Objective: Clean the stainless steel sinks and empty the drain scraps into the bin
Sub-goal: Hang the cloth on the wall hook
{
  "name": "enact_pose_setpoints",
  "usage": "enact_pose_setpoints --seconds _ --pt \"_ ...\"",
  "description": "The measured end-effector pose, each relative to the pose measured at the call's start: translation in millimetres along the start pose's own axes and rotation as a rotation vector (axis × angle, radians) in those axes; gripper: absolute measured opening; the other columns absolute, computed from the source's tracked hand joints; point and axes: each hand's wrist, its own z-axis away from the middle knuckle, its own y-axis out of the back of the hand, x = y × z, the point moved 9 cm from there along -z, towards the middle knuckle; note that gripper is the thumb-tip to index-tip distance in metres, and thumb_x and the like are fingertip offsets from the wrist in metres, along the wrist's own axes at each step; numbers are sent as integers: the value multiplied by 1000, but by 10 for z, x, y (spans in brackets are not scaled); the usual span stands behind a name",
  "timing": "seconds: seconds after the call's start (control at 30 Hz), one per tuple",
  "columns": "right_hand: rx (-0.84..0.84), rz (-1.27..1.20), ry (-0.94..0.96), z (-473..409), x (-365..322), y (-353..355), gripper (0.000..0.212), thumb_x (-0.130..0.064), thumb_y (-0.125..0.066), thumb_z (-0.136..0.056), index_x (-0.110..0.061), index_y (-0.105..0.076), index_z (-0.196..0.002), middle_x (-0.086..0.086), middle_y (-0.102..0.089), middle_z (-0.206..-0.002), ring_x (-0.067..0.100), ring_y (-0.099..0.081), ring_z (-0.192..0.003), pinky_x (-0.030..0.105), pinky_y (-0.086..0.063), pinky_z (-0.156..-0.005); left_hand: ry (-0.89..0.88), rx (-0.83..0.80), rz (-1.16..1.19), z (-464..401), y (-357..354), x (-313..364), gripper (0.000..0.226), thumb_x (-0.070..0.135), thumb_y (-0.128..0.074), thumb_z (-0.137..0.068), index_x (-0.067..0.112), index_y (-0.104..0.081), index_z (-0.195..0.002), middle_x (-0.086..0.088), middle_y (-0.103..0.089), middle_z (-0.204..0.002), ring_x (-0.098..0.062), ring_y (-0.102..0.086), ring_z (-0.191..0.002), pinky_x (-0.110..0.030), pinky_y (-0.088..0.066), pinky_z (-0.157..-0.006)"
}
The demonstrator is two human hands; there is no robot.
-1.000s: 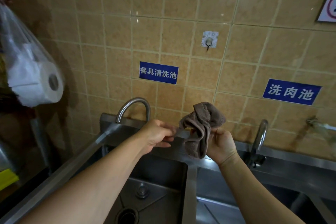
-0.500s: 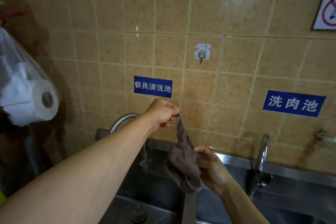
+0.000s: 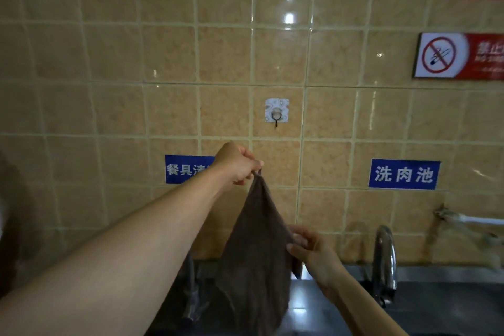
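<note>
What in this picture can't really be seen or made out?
Head view:
- Sink basins: below the bottom edge, and blocked by the brown cloth and both arms.
- Left faucet: mostly behind the left arm and cloth.
- Left blue sign: its end is covered by the left hand.
- No-smoking sign: cut by the right edge, small print blurred.
- Cloth's hanging loop: hidden in the left grip.
- Bin: not in view.

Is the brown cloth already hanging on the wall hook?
No. The brown cloth is pinched at its top corner by the left hand, below the bare wall hook, while the right hand grips its side edge.
</note>
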Motion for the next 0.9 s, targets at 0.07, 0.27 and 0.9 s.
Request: enact_pose_setpoints --seconds 0.07,0.27,0.9 --pt "48 57 6 -68 -48 7 18 9 -57 -87 1 -64 -102 15 -65 -85 19 -61 -74 19 -51 -59 -21 -20 22 -141 50 20 9 13 -67 -88 10 -61 -82 -3 -62 -67 -9 -53 -52 -21 -41 -47" --pt "167 143 38 -234 -126 67 16 -3 -61 -89 -5 -61 -73 0 -62 -63 11 -57 -63 19 -44 -57 -12 -122 153 -515 66 -23 10 9 -67 -87 10 -61 -80 -5 -63 -67 -4 -57 -46 -16 -41 -39" --pt "330 76 105 -1292 -412 684 27 -16 -61 -90 -14 -60 -64 3 -55 -57 15 -49 -57 28 -39 -56 -271 147 -54 -1734 -328 534 22 6 -70 -82 18 -58 -68 -5 -63 -70 -8 -54 -44 -15 -38 -39"
